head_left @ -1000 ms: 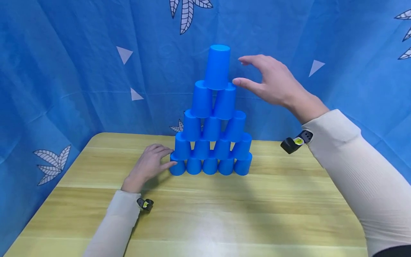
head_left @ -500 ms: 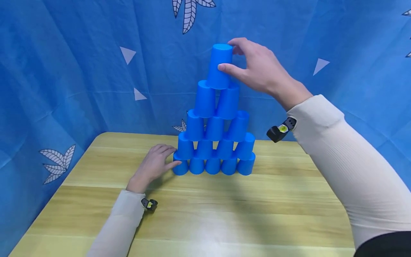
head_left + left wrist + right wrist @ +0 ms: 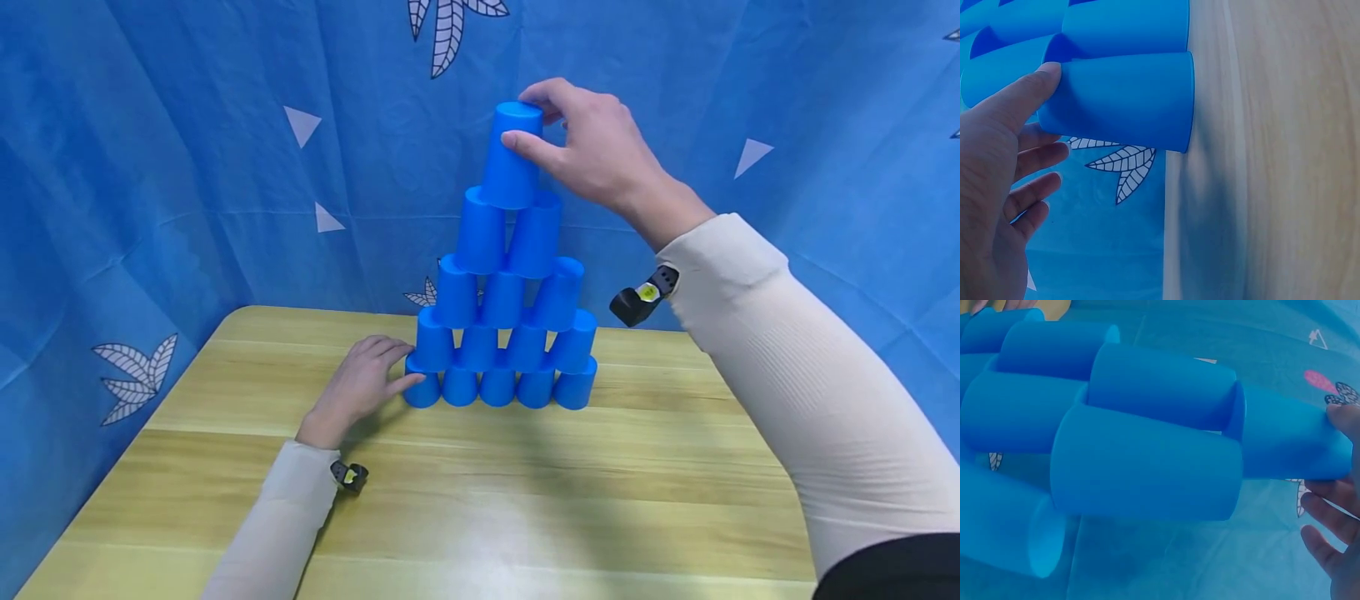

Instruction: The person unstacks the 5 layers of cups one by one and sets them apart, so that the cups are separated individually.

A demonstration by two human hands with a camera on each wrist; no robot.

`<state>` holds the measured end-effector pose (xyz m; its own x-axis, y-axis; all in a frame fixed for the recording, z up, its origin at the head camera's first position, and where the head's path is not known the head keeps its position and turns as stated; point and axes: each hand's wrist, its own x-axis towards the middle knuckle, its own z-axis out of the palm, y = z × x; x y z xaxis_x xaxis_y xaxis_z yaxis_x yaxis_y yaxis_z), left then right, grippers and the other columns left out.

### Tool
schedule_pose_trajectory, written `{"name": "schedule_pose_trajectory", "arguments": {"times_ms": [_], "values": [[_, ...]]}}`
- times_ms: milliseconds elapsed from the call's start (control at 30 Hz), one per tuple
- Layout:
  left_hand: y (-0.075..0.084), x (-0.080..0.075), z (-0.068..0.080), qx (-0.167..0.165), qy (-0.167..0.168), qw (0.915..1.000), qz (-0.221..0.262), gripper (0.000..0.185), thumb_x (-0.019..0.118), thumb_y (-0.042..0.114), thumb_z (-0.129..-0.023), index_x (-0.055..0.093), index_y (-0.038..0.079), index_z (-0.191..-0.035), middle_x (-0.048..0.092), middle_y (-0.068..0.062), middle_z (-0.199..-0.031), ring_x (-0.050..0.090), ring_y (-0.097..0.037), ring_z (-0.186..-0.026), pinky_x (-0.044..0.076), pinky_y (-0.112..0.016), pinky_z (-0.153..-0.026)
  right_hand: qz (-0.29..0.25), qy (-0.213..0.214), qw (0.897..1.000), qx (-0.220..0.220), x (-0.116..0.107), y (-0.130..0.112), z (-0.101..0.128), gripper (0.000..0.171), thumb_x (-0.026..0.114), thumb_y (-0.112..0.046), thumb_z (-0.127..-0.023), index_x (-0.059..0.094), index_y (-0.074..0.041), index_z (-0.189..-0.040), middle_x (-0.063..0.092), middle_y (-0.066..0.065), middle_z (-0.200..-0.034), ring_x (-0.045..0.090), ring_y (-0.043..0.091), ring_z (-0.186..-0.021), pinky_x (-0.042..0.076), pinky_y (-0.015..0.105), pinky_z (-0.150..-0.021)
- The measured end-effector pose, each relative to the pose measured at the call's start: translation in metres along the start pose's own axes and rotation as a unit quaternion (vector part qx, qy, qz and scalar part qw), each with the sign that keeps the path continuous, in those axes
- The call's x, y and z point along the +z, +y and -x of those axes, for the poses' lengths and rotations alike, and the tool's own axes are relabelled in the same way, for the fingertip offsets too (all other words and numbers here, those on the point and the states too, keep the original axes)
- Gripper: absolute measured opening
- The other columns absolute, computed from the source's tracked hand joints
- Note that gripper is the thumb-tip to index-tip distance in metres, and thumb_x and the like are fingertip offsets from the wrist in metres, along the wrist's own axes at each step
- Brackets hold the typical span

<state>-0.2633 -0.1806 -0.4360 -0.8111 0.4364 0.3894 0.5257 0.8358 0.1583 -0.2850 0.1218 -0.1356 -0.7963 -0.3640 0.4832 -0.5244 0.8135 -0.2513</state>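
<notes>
A: Item one, far left?

B: Blue cloth backdrop [image 3: 150, 167], printed with white leaves and triangles, hung behind and beside a wooden table [image 3: 480, 500].

A: Next along?

B: Left hand [image 3: 358, 389], resting low on the table in a pale sleeve [image 3: 277, 525], with a small black device [image 3: 350, 476] at the wrist. Fingers extended and relaxed, gripping nothing. In the left wrist view, the thumb tip touches the wall of the bottom-left cup [image 3: 1122, 100], near its closed end; the other fingers spread free beside it.

A: Centre entry?

B: Pyramid of blue cups [image 3: 501, 333], all upside down, standing on the far middle of the table. Five rows: five cups, then four, three, two, one. The bottom row sits mouth-down on the wood.

A: And at the peak?

B: Top cup [image 3: 512, 156], seated on the pair beneath it. It looks upright from the head view.

A: Right side?

B: Right hand [image 3: 600, 154], raised to the peak. The thumb lies on the near wall of the top cup and the fingers curl over its closed end, so the hand holds it. How firmly is hard to judge; the right wrist view shows only fingertips [image 3: 1341, 419] at the cup's end.

A: Anything further right?

B: The right sleeve [image 3: 810, 392], with another black device [image 3: 637, 302] under the wrist.
</notes>
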Motion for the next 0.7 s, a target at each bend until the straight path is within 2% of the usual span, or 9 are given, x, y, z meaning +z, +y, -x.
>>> {"name": "schedule_pose_trajectory", "arguments": {"times_ms": [333, 500, 700], "values": [[-0.002, 0.000, 0.000, -0.006, -0.005, 1.0000, 0.006, 0.058, 0.064, 0.050, -0.091, 0.065, 0.004, -0.126, 0.064, -0.013, -0.124, 0.054, -0.032, -0.119, 0.040, -0.052, -0.105, -0.040, 0.041, 0.998, -0.020, -0.012, 0.001, 0.012, 0.062, 0.055, -0.047, -0.096, 0.041, -0.021, -0.150, 0.047, 0.000, -0.146, 0.051, 0.021, -0.126, 0.046, 0.040, -0.101], [-0.004, 0.000, 0.001, -0.002, 0.000, 1.0000, 0.008, 0.057, 0.065, 0.049, -0.091, 0.065, 0.004, -0.126, 0.065, -0.013, -0.123, 0.055, -0.032, -0.118, 0.041, -0.051, -0.104, -0.060, 0.059, 0.996, -0.039, -0.017, 0.003, 0.025, 0.059, 0.059, -0.044, -0.095, 0.047, -0.017, -0.146, 0.051, 0.001, -0.142, 0.054, 0.022, -0.122, 0.049, 0.042, -0.098], [-0.005, -0.001, 0.001, -0.003, 0.000, 1.0000, 0.008, 0.057, 0.065, 0.049, -0.091, 0.065, 0.004, -0.126, 0.065, -0.012, -0.122, 0.055, -0.032, -0.118, 0.040, -0.051, -0.104, -0.073, 0.061, 0.994, -0.046, -0.021, 0.009, 0.045, 0.057, 0.061, -0.042, -0.094, 0.049, -0.015, -0.144, 0.053, 0.000, -0.141, 0.056, 0.022, -0.120, 0.051, 0.046, -0.094]]}}
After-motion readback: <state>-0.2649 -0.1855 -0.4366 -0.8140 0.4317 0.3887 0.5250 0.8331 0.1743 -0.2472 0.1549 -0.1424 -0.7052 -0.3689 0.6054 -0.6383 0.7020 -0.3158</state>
